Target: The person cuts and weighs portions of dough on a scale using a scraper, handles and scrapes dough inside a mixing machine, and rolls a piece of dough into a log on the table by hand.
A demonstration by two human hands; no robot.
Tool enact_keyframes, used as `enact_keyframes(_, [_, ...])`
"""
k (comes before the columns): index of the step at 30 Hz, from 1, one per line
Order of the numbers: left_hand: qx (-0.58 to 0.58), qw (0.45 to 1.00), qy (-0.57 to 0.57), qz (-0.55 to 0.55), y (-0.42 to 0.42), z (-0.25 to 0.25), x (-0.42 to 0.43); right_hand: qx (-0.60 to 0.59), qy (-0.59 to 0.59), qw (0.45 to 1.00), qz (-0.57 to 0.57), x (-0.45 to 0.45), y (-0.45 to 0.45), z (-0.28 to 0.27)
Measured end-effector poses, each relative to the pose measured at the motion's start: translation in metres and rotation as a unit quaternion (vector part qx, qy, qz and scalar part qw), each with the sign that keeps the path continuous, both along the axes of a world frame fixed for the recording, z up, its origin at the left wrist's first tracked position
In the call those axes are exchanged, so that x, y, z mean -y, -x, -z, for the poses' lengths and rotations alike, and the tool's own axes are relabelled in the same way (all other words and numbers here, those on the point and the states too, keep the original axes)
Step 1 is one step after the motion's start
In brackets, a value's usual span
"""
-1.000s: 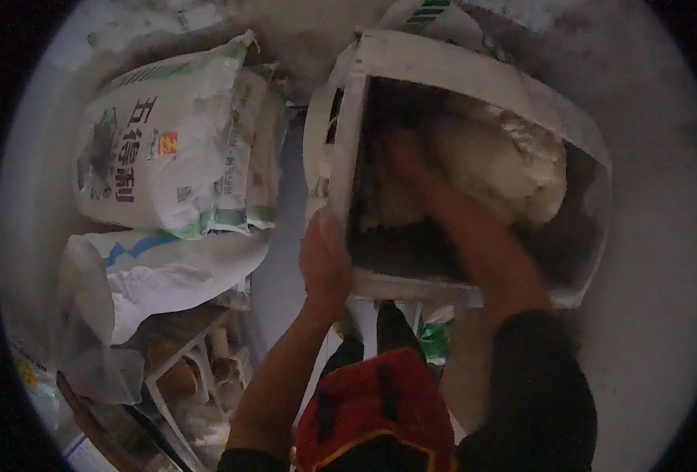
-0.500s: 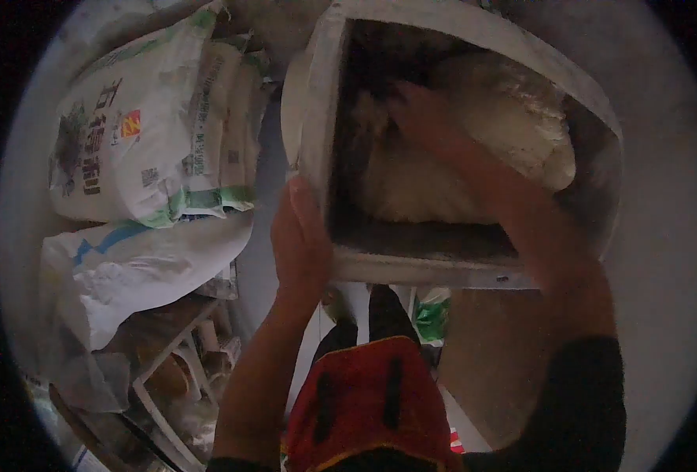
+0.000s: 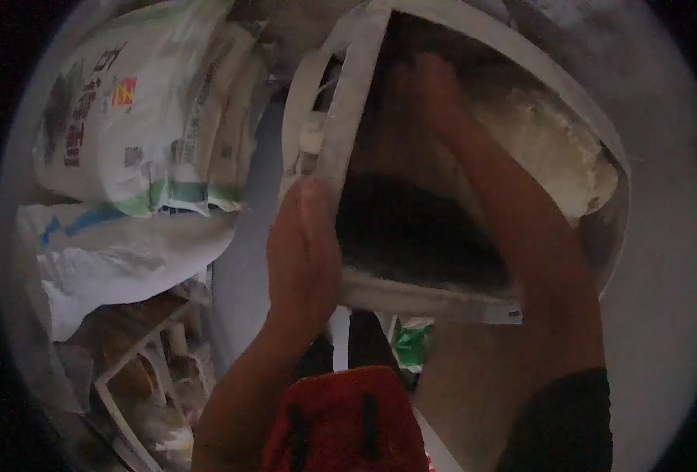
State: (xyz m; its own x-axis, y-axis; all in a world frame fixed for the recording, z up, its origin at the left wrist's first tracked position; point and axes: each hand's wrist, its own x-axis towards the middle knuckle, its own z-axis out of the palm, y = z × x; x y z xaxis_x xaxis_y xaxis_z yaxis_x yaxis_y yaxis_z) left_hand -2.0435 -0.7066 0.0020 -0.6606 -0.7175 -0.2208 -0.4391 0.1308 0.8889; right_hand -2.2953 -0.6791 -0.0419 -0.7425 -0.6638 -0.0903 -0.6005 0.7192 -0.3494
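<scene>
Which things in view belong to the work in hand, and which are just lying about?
In use:
Pale dough-like mass
Open container holding it
Left hand, at the container's edge
Right hand, reaching inside

Apparently lying about:
Printed sacks
White bag with blue marking
Green packet

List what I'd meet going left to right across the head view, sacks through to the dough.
Printed sack → left hand at the machine's near-side frame → right hand → lit, lumpy part of the dough.
</scene>
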Motion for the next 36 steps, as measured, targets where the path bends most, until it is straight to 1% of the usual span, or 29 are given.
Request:
enact_keyframes(1, [0.001,1.000,0.029,-0.003,-0.001,-0.006,-0.003,-0.010,0.015,0.999,0.027,-0.002,-0.020,-0.011])
enact_keyframes(2, [-0.003,0.998,0.061,-0.003,0.004,-0.016,-0.006,0.000,0.077,0.996,0.036,-0.014,-0.032,-0.014])
enact_keyframes(3, [-0.013,0.998,0.067,-0.001,0.004,-0.017,-0.004,0.007,0.139,0.989,0.042,-0.026,-0.043,-0.015])
enact_keyframes(4, [-0.024,0.997,0.073,0.001,0.005,-0.019,-0.002,-0.048,0.148,0.988,0.002,-0.031,-0.056,-0.015])
enact_keyframes(5, [-0.038,0.998,0.051,0.010,0.002,-0.014,0.002,-0.102,0.155,0.982,-0.035,-0.039,-0.068,-0.013])
enact_keyframes(7, [-0.054,0.998,0.010,0.018,-0.001,-0.010,0.000,-0.143,0.097,0.981,-0.083,-0.043,-0.061,-0.001])
enact_keyframes(8, [-0.059,0.998,-0.008,0.012,-0.002,-0.012,0.000,-0.134,0.034,0.986,-0.098,-0.034,-0.034,0.005])
enact_keyframes(10, [-0.046,0.999,0.018,-0.003,0.003,-0.018,0.001,-0.138,-0.064,0.982,-0.112,-0.022,-0.012,0.005])
enact_keyframes(11, [-0.027,0.998,0.060,-0.010,0.007,-0.024,-0.002,-0.150,-0.101,0.978,-0.108,-0.017,-0.011,-0.002])
enact_keyframes(13, [-0.017,0.996,0.083,-0.011,0.004,-0.022,-0.004,-0.230,-0.057,0.964,-0.117,-0.035,-0.002,0.016])
enact_keyframes(14, [-0.036,0.997,0.073,-0.003,0.000,-0.011,-0.002,-0.301,0.031,0.945,-0.126,-0.070,0.017,0.054])
enact_keyframes(15, [-0.052,0.996,0.070,-0.004,-0.001,-0.004,-0.001,-0.193,0.127,0.971,-0.056,-0.077,0.017,0.049])
enact_keyframes(16, [-0.068,0.995,0.066,-0.005,-0.002,0.003,-0.001,-0.093,0.241,0.966,0.015,-0.085,0.017,0.045])
enact_keyframes(17, [-0.081,0.994,0.071,-0.010,-0.001,0.005,-0.001,0.194,0.333,0.908,0.167,-0.081,-0.007,-0.001])
enact_keyframes(18, [-0.092,0.993,0.078,-0.016,-0.001,0.008,-0.001,0.460,0.384,0.742,0.301,-0.078,-0.021,-0.028])
enact_keyframes(21, [-0.094,0.986,0.137,-0.004,-0.002,0.017,0.000,0.515,0.495,0.610,0.342,-0.068,-0.008,-0.034])
enact_keyframes(24, [-0.090,0.987,0.131,0.000,-0.001,0.017,0.001,0.572,0.561,0.528,0.282,-0.055,0.012,-0.024])
enact_keyframes(27, [-0.081,0.992,0.094,-0.004,-0.001,0.010,0.002,0.568,0.556,0.562,0.230,-0.055,0.018,-0.025])
enact_keyframes(30, [-0.080,0.995,0.059,-0.011,0.000,0.005,0.002,0.609,0.513,0.565,0.217,-0.061,0.035,-0.024])
enact_keyframes(33, [-0.065,0.997,0.036,-0.012,0.000,0.002,0.002,0.598,0.508,0.570,0.242,-0.060,0.038,-0.027])
enact_keyframes(36, [-0.021,0.999,0.034,-0.001,-0.002,0.003,0.004,0.562,0.524,0.583,0.265,-0.051,0.023,-0.043])
